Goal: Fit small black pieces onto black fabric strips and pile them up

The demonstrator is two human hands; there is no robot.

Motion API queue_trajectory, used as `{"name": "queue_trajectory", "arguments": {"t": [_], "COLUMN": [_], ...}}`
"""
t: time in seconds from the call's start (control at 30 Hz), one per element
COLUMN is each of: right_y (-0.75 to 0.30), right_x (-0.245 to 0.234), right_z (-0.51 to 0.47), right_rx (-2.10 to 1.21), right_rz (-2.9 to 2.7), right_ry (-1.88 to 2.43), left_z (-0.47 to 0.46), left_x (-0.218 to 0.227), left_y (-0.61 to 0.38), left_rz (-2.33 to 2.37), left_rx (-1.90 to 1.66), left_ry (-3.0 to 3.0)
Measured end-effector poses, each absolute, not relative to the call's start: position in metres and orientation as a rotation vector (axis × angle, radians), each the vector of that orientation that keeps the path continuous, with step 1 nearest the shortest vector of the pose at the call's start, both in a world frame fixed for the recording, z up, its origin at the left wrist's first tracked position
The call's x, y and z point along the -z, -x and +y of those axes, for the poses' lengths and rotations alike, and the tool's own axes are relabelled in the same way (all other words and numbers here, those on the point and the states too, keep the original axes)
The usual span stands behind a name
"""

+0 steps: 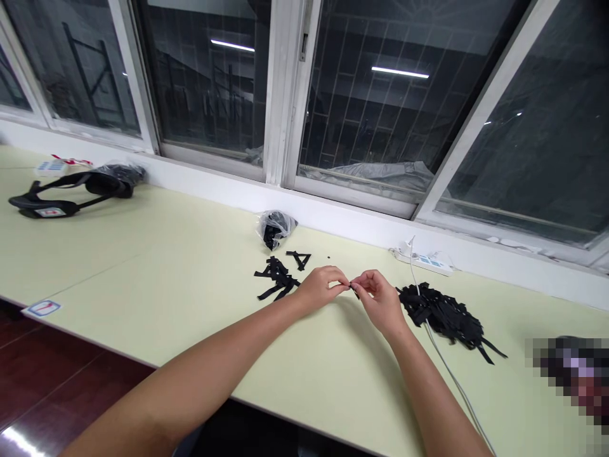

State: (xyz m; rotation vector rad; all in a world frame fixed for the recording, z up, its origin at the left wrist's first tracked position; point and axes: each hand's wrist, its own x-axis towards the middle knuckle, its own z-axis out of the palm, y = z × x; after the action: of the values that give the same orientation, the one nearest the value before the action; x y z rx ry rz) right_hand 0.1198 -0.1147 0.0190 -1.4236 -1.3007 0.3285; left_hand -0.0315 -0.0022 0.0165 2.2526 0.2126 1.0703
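Observation:
My left hand point(323, 287) and my right hand point(379, 300) meet over the table, fingertips pinched together on a small black strap piece point(354, 291). Most of that piece is hidden by the fingers. Left of my left hand lies a small pile of black straps point(277, 277). Behind it are a strap folded into a triangle point(299, 259) and a clear plastic bag point(276, 227) with black parts inside. A larger heap of black straps point(445, 314) lies just right of my right hand. One tiny black piece point(328, 258) sits alone beyond my hands.
A white cable point(445, 362) runs from a power strip point(423, 260) across the large heap to the front edge. Black headgear with a strap point(71, 193) lies at the far left near another power strip point(51, 167). Windows point(280, 95) rise behind the pale table point(157, 254). A blurred patch covers something at right.

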Motion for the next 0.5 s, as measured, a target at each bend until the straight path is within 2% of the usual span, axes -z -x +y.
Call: {"name": "queue_trajectory", "arguments": {"t": [0.5], "right_y": [-0.1168], "right_x": [-0.0237], "right_z": [-0.1194], "right_rx": [-0.395], "right_rz": [-1.379], "right_ry": [1.421], "left_z": [-0.0088], "left_x": [-0.0219], "left_y": [0.0337], "left_rz": [0.389], "left_rx": [-0.982], "left_ry": [-2.157]}}
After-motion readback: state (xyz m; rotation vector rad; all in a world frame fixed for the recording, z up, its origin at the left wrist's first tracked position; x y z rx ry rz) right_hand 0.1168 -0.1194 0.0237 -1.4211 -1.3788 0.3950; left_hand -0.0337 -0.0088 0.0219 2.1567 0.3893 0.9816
